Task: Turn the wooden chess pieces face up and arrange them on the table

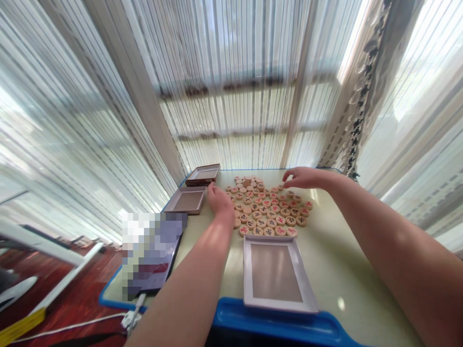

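Many round wooden Chinese chess pieces [265, 202] with red or black characters lie spread over the pale table; a few are blank on top. At the far right of the spread is my right hand [299, 177], its thumb and index finger apart. The fingertips are close beside a chess piece [280, 187]; whether they touch it I cannot tell. My left hand [220, 198] is at the left edge of the pieces, beside a shallow box [198, 206]. Its fingers are mostly hidden behind the back of the hand.
An open white-rimmed box part [249, 274] lies nearest me on the table [347, 250]. Another shallow box [217, 169] is at the far left. A tablet-like device [172, 255], partly pixelated, lies at left with a white cable [139, 302]. Sheer curtains [235, 115] hang behind.
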### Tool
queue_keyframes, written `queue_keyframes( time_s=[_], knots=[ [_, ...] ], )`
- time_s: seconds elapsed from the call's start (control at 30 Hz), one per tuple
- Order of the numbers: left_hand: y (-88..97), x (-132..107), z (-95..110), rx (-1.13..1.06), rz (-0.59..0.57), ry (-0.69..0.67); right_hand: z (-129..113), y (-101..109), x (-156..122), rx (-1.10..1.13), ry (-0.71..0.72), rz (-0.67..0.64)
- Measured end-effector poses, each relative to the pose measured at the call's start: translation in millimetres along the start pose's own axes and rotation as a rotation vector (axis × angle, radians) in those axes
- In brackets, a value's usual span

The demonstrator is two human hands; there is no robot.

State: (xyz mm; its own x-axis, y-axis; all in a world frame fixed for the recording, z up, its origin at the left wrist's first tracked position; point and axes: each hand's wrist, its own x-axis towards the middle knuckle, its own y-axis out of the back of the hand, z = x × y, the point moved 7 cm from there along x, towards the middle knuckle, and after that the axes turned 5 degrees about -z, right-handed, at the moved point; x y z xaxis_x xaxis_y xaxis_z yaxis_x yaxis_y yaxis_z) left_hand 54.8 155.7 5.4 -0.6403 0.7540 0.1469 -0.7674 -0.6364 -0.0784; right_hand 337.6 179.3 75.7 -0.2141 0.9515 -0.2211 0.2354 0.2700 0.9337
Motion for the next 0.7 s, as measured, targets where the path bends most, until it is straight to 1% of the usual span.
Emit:
queue_keyframes(
  time_s=[0.07, 0.13, 0.2, 0.27, 0.33, 0.37, 0.47, 0.57, 0.63, 0.7],
  knots=[
    [4.6, -2, 3, 0.048, 0.068, -0.029, 8, 11, -4, 0.014, -0.02, 0.093],
    [4.8, -2, 2, 0.054, 0.074, -0.041, 16, 18, -6, 0.034, -0.021, 0.155],
    [4.3, -2, 0, 0.049, 0.067, -0.039, 23, 19, -7, 0.035, -0.028, 0.156],
    [4.1, -1, -3, 0.051, 0.065, -0.04, 27, 16, -5, 0.022, -0.029, 0.122],
    [3.6, -2, -3, 0.057, 0.055, -0.043, 26, 15, -5, -0.009, -0.003, 0.125],
    [3.4, -3, -2, 0.054, 0.049, -0.038, 24, 17, -6, -0.036, 0.019, 0.149],
    [4.6, -7, 2, 0.023, 0.046, 0.005, 15, 31, -13, -0.11, 0.057, 0.279],
    [7.2, -12, 9, -0.037, 0.071, 0.02, 10, 43, -24, -0.103, 0.037, 0.348],
    [8.8, -13, 12, -0.076, 0.088, 0.014, 10, 49, -31, -0.082, 0.009, 0.364],
    [8.1, -13, 13, -0.099, 0.067, -0.008, 9, 52, -37, -0.065, -0.019, 0.366]
  ],
)
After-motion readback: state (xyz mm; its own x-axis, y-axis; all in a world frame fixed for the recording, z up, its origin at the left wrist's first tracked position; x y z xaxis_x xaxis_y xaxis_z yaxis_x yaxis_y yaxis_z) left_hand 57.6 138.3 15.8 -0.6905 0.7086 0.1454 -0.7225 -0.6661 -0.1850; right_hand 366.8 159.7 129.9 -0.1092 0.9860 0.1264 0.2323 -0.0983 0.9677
